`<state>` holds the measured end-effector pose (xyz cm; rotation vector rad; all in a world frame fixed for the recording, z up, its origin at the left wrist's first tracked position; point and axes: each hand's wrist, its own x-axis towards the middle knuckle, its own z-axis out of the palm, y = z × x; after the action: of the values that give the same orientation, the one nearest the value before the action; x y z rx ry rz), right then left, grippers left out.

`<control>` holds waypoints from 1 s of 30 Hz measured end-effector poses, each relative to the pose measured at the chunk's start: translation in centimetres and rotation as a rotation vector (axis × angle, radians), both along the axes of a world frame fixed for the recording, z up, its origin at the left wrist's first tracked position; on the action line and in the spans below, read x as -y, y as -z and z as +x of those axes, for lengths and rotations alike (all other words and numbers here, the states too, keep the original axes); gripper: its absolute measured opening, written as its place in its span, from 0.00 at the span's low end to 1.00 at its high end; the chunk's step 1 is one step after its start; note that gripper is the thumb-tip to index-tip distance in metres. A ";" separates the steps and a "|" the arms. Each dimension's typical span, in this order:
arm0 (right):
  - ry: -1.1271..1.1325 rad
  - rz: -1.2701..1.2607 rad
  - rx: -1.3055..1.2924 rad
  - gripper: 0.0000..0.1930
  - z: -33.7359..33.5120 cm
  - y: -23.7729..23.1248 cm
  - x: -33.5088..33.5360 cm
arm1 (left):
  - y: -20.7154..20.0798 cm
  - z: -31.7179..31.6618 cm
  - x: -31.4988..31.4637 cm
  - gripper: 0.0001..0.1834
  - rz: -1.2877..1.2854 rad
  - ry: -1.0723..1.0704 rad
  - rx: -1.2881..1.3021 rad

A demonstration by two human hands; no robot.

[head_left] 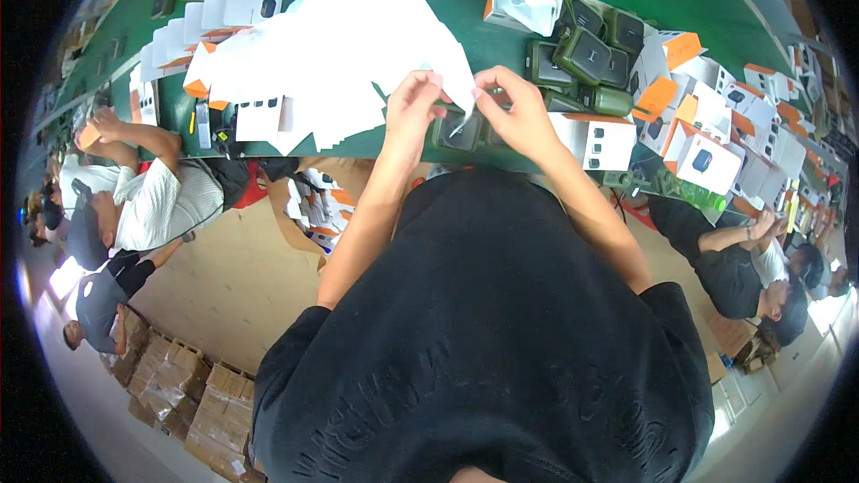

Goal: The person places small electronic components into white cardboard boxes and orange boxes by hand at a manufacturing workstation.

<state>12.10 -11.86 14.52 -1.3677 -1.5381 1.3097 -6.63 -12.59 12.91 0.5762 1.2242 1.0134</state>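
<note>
Both my hands are raised over the near edge of the green table. My right hand (pixel 512 105) pinches the edge of a thin white sheet or film (pixel 467 100), whose exact kind I cannot make out. Beside it, my left hand (pixel 413 105) has its fingertips pressed together; what they grip, if anything, is unclear. Below the hands lies a dark green rugged case-like device (pixel 456 132), partly hidden. A wide heap of white paper sheets (pixel 331 45) spreads to the left of my hands. Several dark green devices (pixel 583 55) are piled on the right.
White and orange boxes (pixel 707 161) crowd the table's right side; more boxes (pixel 253 2) stand far left. An open box with white plastic (pixel 530 2) sits at the back. A carton of packages (pixel 320 206) stands below the edge. Co-workers sit at left (pixel 170 197) and right (pixel 729 259).
</note>
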 end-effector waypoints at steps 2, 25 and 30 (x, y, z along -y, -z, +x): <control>-0.038 0.157 0.063 0.08 0.2 -0.6 0.8 | -2.9 0.6 -0.5 0.11 -0.136 -0.057 0.150; -0.064 -0.301 -0.650 0.21 5.4 -1.9 0.3 | -6.3 -7.6 1.6 0.09 0.157 -0.012 -0.406; -0.664 0.040 0.872 0.45 0.9 3.3 -0.7 | -8.6 -8.6 2.5 0.05 0.218 0.066 -0.606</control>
<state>13.00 -11.16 11.18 -1.5617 -2.7681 1.0402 -15.20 -15.11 21.53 1.1449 1.6161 0.9523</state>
